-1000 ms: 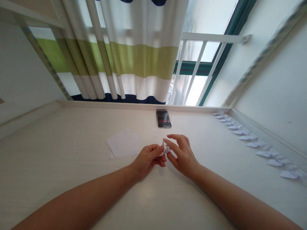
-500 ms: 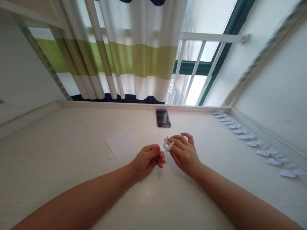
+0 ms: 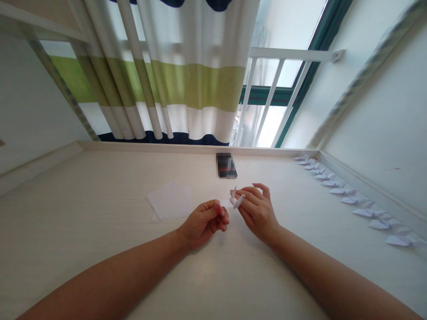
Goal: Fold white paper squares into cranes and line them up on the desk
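Observation:
A small white folded paper crane point(image 3: 233, 201) is held up between my two hands over the table. My left hand point(image 3: 204, 224) pinches the crane's left wing between thumb and fingers, its other fingers curled. On the other side my right hand point(image 3: 258, 211) has its thumb and fingers on the crane near its body and right wing, the little finger side raised. The exact fingertip contact there is partly hidden. To the left of my left hand lie a few loose sheets of white paper point(image 3: 171, 200), overlapping.
Several white paper cranes point(image 3: 343, 191) stand in a row along the table's right edge. A dark phone-like object point(image 3: 226, 166), blurred out, lies near the back ledge point(image 3: 160, 146). Behind the ledge hang striped curtains point(image 3: 200, 89) beside a window with white railings point(image 3: 276, 53).
More of the left wing shows between my left fingers and the crane's body. The crane has shifted slightly right and up with my right fingers; my left hand has moved a little left.

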